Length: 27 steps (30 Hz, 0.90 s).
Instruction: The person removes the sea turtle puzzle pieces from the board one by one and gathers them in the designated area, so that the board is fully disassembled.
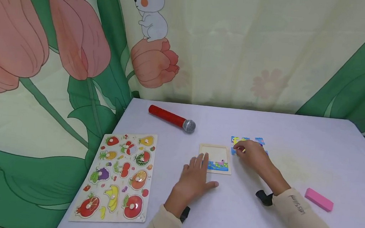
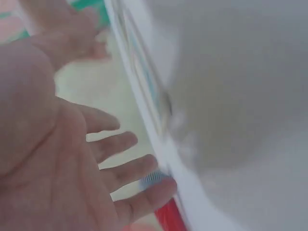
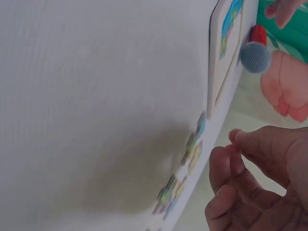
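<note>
A small wooden puzzle tray (image 1: 215, 150) lies on the table, with a joined strip of blue and green picture pieces (image 1: 217, 166) along its near side. My left hand (image 1: 192, 181) is spread at the tray's near left corner, fingers extended and holding nothing. My right hand (image 1: 252, 154) hovers over loose puzzle pieces (image 1: 259, 140) to the right of the tray and hides some of them. In the right wrist view its fingers (image 3: 222, 166) are loosely bent, the thumb close to the index finger, and no piece shows between them.
A fruit peg puzzle board (image 1: 119, 179) occupies the table's left side. Behind the tray lies a red microphone (image 1: 170, 117). A pink block (image 1: 319, 199) sits to the right, beside the right sleeve. A printed curtain (image 1: 226, 53) hangs behind the white table (image 1: 296, 137).
</note>
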Motion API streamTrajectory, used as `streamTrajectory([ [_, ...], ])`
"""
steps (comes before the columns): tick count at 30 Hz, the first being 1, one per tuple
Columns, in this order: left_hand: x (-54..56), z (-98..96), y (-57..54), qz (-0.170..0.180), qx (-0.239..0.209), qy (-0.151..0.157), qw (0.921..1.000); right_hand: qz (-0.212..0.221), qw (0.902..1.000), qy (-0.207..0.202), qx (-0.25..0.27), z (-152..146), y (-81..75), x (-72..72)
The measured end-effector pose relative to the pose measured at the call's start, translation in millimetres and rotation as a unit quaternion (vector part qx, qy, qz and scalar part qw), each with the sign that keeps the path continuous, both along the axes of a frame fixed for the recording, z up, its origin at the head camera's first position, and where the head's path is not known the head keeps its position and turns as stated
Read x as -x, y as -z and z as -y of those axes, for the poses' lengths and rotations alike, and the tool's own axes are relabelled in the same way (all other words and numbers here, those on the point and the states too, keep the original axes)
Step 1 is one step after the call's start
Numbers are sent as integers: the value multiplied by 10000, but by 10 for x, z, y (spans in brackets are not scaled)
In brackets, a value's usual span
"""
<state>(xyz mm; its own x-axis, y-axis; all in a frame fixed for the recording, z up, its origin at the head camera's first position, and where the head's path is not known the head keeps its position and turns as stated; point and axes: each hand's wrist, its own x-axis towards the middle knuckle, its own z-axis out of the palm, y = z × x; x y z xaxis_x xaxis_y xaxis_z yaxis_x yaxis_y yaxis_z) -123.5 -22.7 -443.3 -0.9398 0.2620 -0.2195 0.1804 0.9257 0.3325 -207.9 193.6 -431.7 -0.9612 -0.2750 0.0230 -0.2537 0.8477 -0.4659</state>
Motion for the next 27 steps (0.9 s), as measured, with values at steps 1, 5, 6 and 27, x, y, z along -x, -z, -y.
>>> streamTrajectory([
  [1, 63, 76, -6, -20, -4, -81, 10000, 58, 9999, -101, -11, 33, -5, -13],
  [5, 303, 341, 16, 36, 132, -195, 9997, 324, 9983, -494, 2, 161, -6, -76],
  [6, 351, 389, 26, 77, 109, -156, 9998, 418, 9976, -559, 43, 194, -1, -93],
  [27, 667, 502, 74, 86, 171, 525, 9984, 833, 9881, -1172, 542, 596, 227, -197],
])
